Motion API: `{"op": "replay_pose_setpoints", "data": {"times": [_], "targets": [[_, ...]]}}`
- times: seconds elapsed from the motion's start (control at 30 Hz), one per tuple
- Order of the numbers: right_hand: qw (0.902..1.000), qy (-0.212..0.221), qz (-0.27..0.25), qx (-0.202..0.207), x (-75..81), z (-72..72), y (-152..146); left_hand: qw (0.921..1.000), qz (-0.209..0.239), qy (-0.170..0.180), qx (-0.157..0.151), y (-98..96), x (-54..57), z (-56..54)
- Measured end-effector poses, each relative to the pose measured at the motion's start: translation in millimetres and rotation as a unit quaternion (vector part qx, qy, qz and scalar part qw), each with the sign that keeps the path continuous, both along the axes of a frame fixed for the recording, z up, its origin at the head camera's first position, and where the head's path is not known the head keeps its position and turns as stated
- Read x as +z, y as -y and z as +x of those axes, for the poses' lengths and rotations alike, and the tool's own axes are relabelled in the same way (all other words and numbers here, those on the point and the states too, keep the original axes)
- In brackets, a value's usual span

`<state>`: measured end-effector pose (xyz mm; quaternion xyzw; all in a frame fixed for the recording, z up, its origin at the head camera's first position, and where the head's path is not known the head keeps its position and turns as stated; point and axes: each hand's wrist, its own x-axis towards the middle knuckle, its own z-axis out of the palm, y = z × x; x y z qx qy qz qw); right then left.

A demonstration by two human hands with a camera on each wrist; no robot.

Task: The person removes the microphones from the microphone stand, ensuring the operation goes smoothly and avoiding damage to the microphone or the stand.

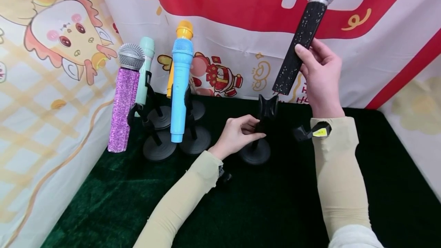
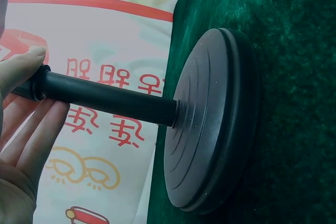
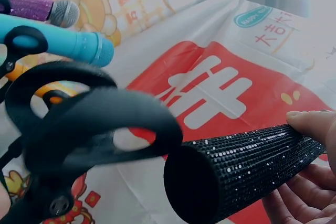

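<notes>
My right hand (image 1: 322, 70) grips a black glittery microphone (image 1: 299, 49) with a silver mesh head, tilted so its head points up and right. Its lower end hangs just above the clip (image 1: 268, 106) of a black microphone stand (image 1: 255, 152). With thumb and fingers my left hand (image 1: 241, 133) pinches that stand's stem, just below the clip. In the left wrist view the round base (image 2: 202, 124) rests on green cloth and the post (image 2: 110, 95) rises to my fingers. The right wrist view shows the microphone's dark flat end (image 3: 191, 184) beside the clip's curved arms (image 3: 105, 124).
To the left, a purple glittery microphone (image 1: 124, 106), a mint one (image 1: 144, 72), a blue one (image 1: 181, 87) and a yellow one (image 1: 184, 30) sit in black stands. Dark green cloth (image 1: 262, 206) covers the table. A printed red and white sheet (image 1: 241, 14) hangs behind.
</notes>
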<state>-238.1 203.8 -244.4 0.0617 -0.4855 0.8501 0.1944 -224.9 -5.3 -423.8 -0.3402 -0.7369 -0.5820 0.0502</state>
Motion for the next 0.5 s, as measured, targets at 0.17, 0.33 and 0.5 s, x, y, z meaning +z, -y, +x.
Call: {"op": "replay_pose_setpoints", "data": {"times": [0.17,0.33,0.5], "targets": [[0.9999,0.014,0.001,-0.006,-10.2,1.1,-6,1.0,0.0,-0.002,-0.005,0.5,-0.2,0.3],[0.9992,0.037,0.011,-0.015,-20.9,2.8,-15,1.0,-0.002,0.002,-0.004,0.9,0.4,0.8],[0.9974,0.059,0.033,-0.023,-33.5,4.9,-28,1.0,-0.004,0.004,-0.002,0.7,0.6,0.6]]}}
